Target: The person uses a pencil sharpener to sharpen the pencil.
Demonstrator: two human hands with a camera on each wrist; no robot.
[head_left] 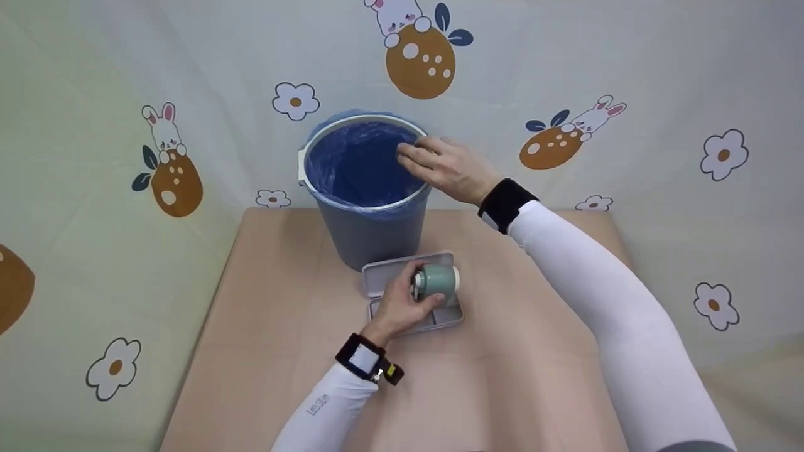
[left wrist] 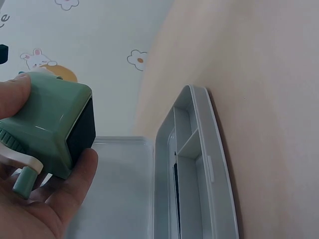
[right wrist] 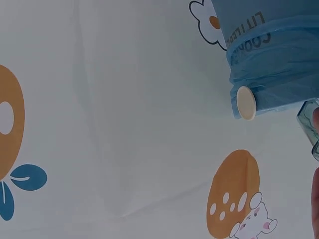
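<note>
My left hand grips a green hand-crank pencil sharpener, held above an open grey pencil case. In the left wrist view, the sharpener's crank and a dark opening on its body show. Over the right rim of a grey trash can is my right hand, with bent fingers. It holds a small clear plastic container, cut off by the edge of the right wrist view; the container cannot be made out in the head view.
A blue bag lines the trash can and folds over its rim. Behind the beige tabletop hangs a patterned cloth. A thin dark item lies in one compartment of the pencil case.
</note>
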